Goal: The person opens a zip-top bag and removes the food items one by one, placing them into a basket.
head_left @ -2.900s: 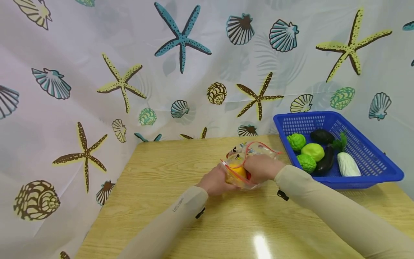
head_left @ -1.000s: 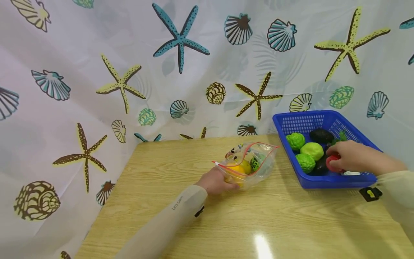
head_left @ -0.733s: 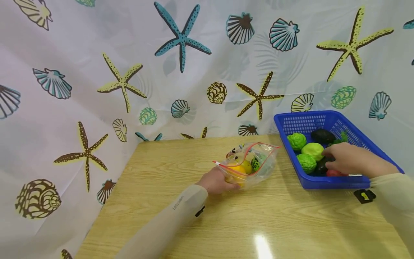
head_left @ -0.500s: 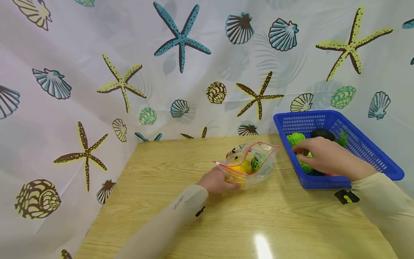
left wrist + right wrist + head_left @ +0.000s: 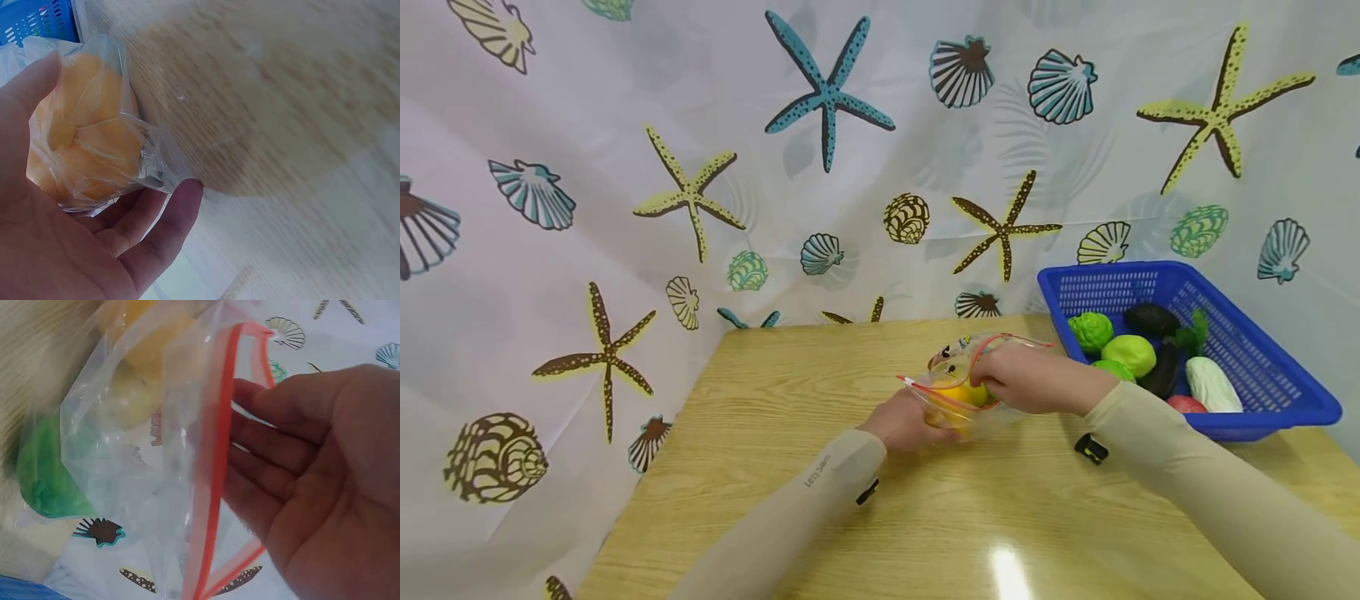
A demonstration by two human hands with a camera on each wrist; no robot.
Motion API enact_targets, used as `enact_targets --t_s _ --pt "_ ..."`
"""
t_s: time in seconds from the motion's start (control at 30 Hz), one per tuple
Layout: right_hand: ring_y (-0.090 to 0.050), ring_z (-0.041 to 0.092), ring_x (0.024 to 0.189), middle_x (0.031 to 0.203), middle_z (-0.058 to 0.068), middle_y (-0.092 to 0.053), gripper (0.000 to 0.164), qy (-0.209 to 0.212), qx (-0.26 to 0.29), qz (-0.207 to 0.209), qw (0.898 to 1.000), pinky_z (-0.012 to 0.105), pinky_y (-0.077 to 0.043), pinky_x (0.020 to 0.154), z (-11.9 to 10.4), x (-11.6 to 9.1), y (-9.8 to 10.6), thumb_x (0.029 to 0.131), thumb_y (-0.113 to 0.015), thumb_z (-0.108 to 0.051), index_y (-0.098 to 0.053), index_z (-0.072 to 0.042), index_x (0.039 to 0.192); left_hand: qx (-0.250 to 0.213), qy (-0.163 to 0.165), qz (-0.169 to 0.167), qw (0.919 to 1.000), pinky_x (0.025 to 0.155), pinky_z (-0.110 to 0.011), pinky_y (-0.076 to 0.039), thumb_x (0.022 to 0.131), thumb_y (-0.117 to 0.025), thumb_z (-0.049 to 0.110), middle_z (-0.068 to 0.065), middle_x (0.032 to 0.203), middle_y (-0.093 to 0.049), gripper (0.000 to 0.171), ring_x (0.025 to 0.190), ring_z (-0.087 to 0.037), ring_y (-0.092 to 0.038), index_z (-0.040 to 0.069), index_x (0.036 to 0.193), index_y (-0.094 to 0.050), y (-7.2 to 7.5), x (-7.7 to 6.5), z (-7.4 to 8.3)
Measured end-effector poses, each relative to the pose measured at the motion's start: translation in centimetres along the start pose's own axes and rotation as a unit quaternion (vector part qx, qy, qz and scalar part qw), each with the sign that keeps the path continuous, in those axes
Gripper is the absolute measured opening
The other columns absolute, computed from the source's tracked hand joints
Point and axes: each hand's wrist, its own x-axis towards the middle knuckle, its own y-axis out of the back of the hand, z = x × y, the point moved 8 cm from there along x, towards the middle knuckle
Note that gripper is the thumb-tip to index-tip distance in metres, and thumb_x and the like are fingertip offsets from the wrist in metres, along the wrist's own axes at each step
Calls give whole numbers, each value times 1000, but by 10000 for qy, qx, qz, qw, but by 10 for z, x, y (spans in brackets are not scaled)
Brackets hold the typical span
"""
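A clear zip bag [image 5: 992, 423] with a red zip strip [image 5: 220, 450] lies on its side, its mouth apart. My left hand [image 5: 904, 421] grips it from the left, fingers and thumb round a pumpkin [image 5: 94, 125] inside. A round yellow fruit [image 5: 134, 394] and a green vegetable [image 5: 50, 472] show through the plastic. My right hand [image 5: 1018, 379] is at the bag's mouth with relaxed fingers. In the right wrist view, its fingertips are partly hidden behind the red strip, and nothing is seen in its grasp.
On the right stands a blue basket [image 5: 1285, 400] with green vegetables, a yellow-green fruit [image 5: 1129, 356], dark eggplants, a white vegetable [image 5: 1213, 385] and a red round item [image 5: 1187, 405]. Behind the wooden table [image 5: 775, 375] hangs a starfish-patterned curtain [image 5: 730, 75].
My right hand took a red round item from the bag, let it go in the basket, and moved back left to the bag's mouth. My left hand has stayed on the bag.
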Motion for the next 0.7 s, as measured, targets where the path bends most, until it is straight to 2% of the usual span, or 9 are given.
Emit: enact_targets --t_s 0.13,0.2,0.27,0.37,0.57,0.7 --pt "-50 11 60 68 -6 -61 18 -190 -237 -654 9974 29 -46 57 9 9 -22 81 -59 1 -71 -12 79 104 72 -43 9999 89 -34 -48 70 -70 66 5 136 -47 77 107 -8 -47 20 130 -54 -2 0 -1" --pt "-45 12 57 62 -7 -54 17 -324 -289 -952 9945 28 -41 55 15 11 -32 78 -61 1 -68 -14 73 188 168 -91 9996 85 -33 -49 69 -69 68 3 130 -52 76 102 -9 -49 19 126 -57 -2 -1 -3" --pt "-45 12 56 60 -8 -53 17 -426 -409 -1105 9921 29 -42 55 19 13 -39 77 -63 0 -67 -15 72 256 243 -133 9993 80 -33 -50 68 -69 69 1 123 -56 74 95 -9 -51 16 120 -61 -3 -2 -4" --pt "-47 12 57 63 -8 -56 13 -484 -850 -1035 9898 31 -47 60 23 16 -43 79 -68 -3 -67 -15 74 330 326 -146 9988 74 -32 -50 68 -68 70 -1 116 -58 70 87 -10 -51 14 110 -65 -2 -3 -6" --pt "-54 16 62 70 -1 -63 11 -634 -1893 -945 9753 39 -55 68 19 20 -42 76 -75 -7 -65 -14 75 518 387 -226 9977 67 -30 -49 71 -66 70 0 103 -57 51 80 -12 -50 19 75 -70 -4 -4 -7" --pt "-58 23 66 75 3 -67 14 -733 -2279 -689 9685 44 -56 63 15 19 -36 74 -75 -4 -65 -13 73 484 395 -209 9978 66 -30 -48 71 -67 69 0 99 -55 49 78 -13 -49 20 70 -68 -5 -4 -6"
